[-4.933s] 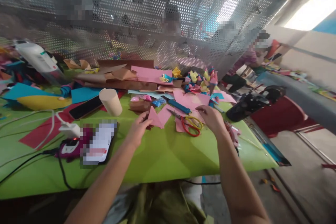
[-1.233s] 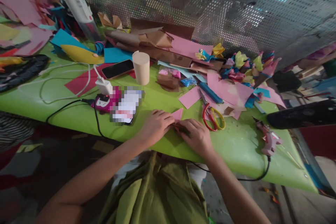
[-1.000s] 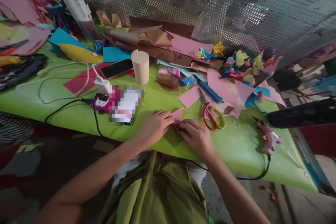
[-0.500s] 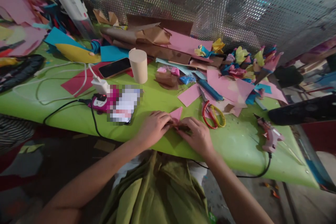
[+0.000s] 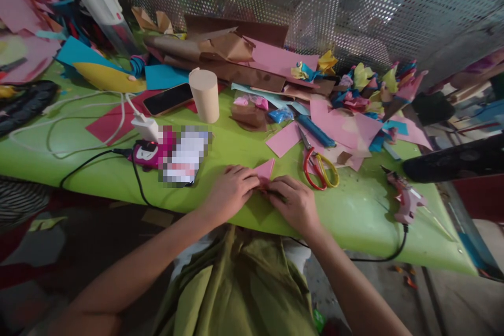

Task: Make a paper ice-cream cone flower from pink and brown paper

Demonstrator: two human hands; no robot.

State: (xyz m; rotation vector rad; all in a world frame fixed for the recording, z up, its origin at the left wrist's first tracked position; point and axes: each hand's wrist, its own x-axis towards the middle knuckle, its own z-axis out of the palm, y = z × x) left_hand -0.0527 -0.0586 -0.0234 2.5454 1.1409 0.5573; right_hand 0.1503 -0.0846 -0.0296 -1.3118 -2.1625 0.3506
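Near the front edge of the green table, my left hand [image 5: 233,192] and my right hand [image 5: 293,200] close around a small piece of folded pink paper [image 5: 265,169]. One pointed corner of it sticks up between them; its lower part is hidden by my fingers. Fingertips of both hands pinch the paper from either side. Just beyond my right hand lie scissors [image 5: 319,168] with one red and one yellow handle, blades pointing away. To the left of my left hand rests a lit phone [image 5: 185,157], its screen blurred out.
A pink power strip [image 5: 151,155] with a white charger and cables sits left. A beige cup [image 5: 205,95] and a dark phone [image 5: 168,98] stand behind. A glue gun [image 5: 407,200] lies right. Paper sheets [image 5: 342,128] and crumpled paper flowers [image 5: 364,81] fill the back.
My hands stay almost in place on the pink paper, with only slight finger movement. The camera view has shifted a little.
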